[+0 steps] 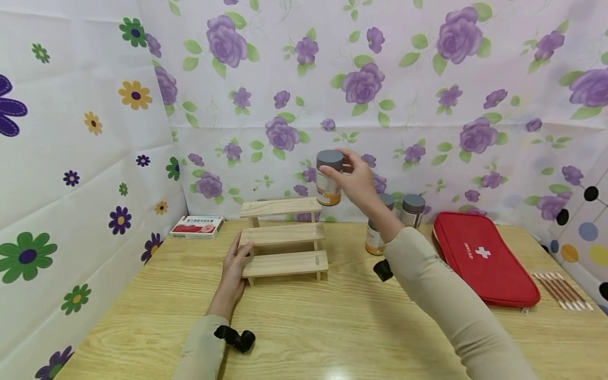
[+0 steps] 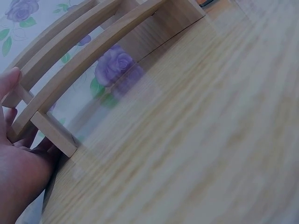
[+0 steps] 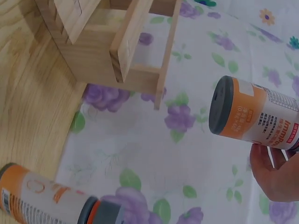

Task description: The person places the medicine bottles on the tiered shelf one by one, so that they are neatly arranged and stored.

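Note:
In the head view my right hand (image 1: 357, 182) grips a supplement bottle (image 1: 329, 184) with a grey lid and an orange-and-white label. The bottle is upright in the air, beside and above the right end of the top shelf. The right wrist view shows the same bottle (image 3: 261, 112), with fingers round its side. My left hand (image 1: 234, 266) holds the left end of a three-step wooden rack (image 1: 285, 264). In the left wrist view, the left thumb lies over a step of the rack (image 2: 88, 60), and the other fingers are partly hidden behind it.
Two more grey-lidded bottles stand behind my right forearm, the nearer bottle (image 1: 374, 243) partly covered by it. A red first-aid pouch (image 1: 484, 258) lies at the right, cotton swabs (image 1: 562, 290) beyond it. A small medicine box (image 1: 197, 227) lies at the back left by the wall.

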The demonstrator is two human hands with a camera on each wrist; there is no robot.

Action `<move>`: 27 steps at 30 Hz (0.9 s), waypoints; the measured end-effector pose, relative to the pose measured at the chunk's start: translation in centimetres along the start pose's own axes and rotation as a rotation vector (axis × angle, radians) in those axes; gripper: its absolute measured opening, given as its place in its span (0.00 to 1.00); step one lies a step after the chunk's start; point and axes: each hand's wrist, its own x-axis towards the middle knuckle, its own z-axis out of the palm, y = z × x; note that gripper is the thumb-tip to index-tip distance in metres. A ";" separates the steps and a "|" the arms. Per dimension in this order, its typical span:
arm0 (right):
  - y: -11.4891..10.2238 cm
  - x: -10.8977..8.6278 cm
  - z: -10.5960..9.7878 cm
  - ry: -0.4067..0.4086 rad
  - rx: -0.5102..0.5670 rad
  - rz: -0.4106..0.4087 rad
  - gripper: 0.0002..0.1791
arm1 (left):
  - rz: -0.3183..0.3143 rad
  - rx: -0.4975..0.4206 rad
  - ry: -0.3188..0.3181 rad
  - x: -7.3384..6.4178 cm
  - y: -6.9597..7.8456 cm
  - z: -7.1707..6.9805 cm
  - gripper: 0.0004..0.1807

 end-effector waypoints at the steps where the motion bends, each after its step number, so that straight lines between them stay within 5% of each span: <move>1: -0.1 0.2 0.5 -0.008 0.001 0.002 0.36 | 0.003 -0.002 0.002 0.0 0.0 0.0 0.39; 10: -0.7 1.6 5.0 -0.047 0.058 0.105 0.37 | 0.001 0.003 0.008 0.1 -0.2 0.0 0.40; 27: -0.9 3.2 12.3 -0.074 0.053 0.098 0.37 | 0.005 0.010 0.015 0.1 -0.4 0.0 0.40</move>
